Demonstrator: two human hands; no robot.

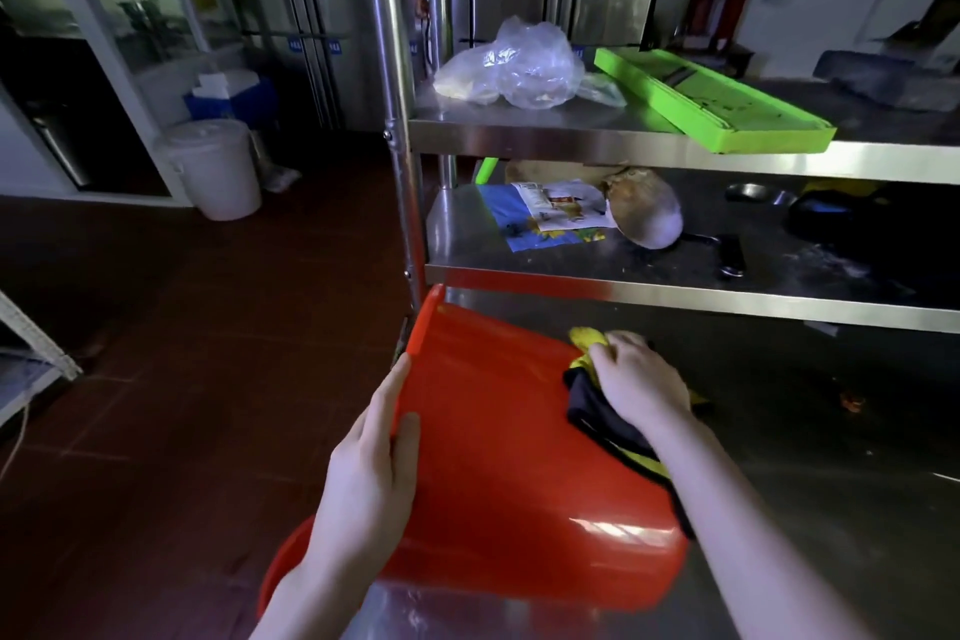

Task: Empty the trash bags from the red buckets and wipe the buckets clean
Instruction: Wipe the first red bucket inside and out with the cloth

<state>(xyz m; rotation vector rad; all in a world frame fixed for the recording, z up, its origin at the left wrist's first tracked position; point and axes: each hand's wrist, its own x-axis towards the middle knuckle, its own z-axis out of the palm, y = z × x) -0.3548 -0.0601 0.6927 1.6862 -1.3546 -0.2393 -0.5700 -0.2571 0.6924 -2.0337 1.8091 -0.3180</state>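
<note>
While the red bucket [493, 437] lies tipped on its side at the left end of the steel bench [841, 483], its open end faces the person. The left hand [366, 478] rests flat on the bucket's left side; its grip is open, with straight fingers. The right hand [638, 382] is on top of the bucket, its grip closed around a yellow and black cloth [595, 413] pressed on the red wall. On a shelf above, a green tray [711, 104] sits near a clear plastic bag [519, 68]. A white bucket [215, 166] stands on the floor, well apart.
</note>
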